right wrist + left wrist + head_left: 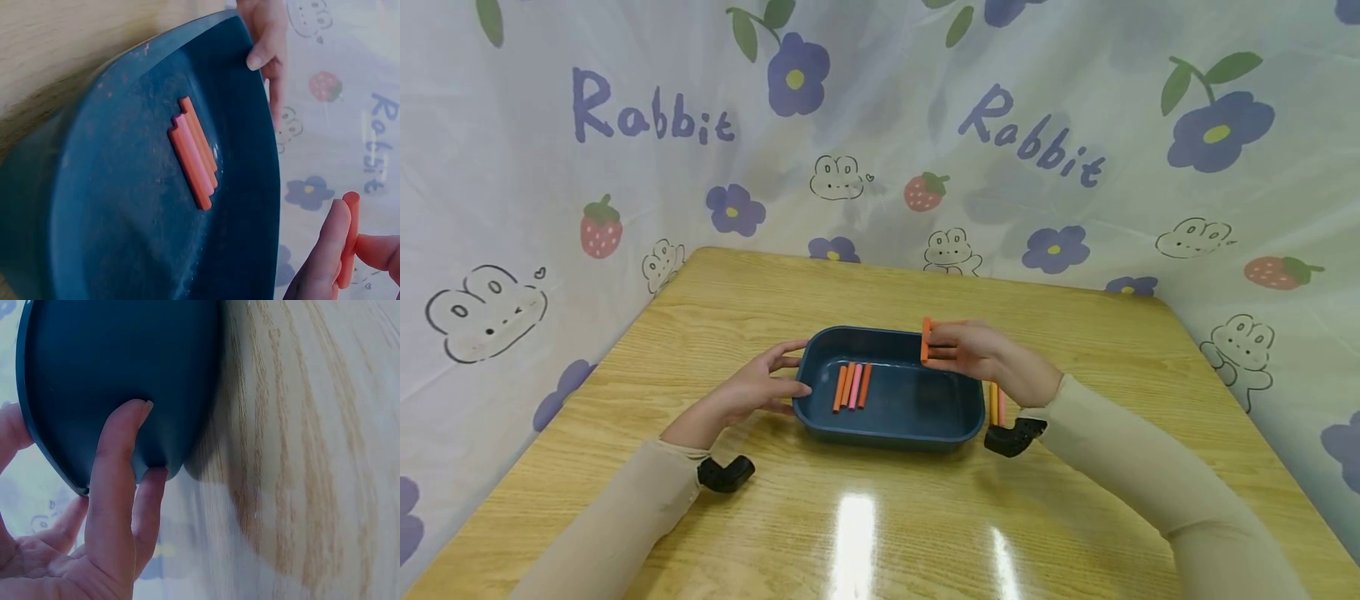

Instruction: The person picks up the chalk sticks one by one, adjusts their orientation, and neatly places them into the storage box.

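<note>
A dark blue rectangular tub sits on the table, and my left hand grips its left end. The thumb lies over the rim; other fingers press on the outer wall in the left wrist view. My right hand pinches a slim orange stick between thumb and fingers, above the tub's far right rim. Seen from the right wrist, this stick is short, round and chalk-like. Several orange and pink sticks lie side by side in the tub's left half.
Right of the tub, a yellow stick and a pink stick lie on the wooden table, partly hidden by the right wrist. A patterned cloth hangs behind. Black wrist devices sit at both cuffs.
</note>
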Motion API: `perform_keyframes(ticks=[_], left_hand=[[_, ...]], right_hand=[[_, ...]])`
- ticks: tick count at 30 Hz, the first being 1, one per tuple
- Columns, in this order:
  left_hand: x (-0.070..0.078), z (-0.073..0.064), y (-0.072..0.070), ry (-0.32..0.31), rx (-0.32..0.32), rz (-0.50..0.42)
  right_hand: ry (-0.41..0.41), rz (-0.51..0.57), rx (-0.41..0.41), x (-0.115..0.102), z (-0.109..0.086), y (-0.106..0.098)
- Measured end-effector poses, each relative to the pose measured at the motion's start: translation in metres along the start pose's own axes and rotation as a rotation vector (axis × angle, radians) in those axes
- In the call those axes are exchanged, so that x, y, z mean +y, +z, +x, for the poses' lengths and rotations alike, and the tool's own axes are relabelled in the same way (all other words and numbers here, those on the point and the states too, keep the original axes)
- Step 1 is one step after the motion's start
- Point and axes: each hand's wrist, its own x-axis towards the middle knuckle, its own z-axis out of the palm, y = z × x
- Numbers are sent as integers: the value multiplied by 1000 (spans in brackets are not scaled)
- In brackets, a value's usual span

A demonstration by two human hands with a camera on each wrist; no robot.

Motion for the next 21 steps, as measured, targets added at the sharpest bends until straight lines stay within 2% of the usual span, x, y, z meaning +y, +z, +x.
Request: perform_keyframes(ticks=[13,21], left_hand=[[0,1,0,-1,-4,-9],[-1,1,-1,-8,4,-9]], right_hand=[[68,6,-15,5,22,20],[116,-41,-20,7,35,31]])
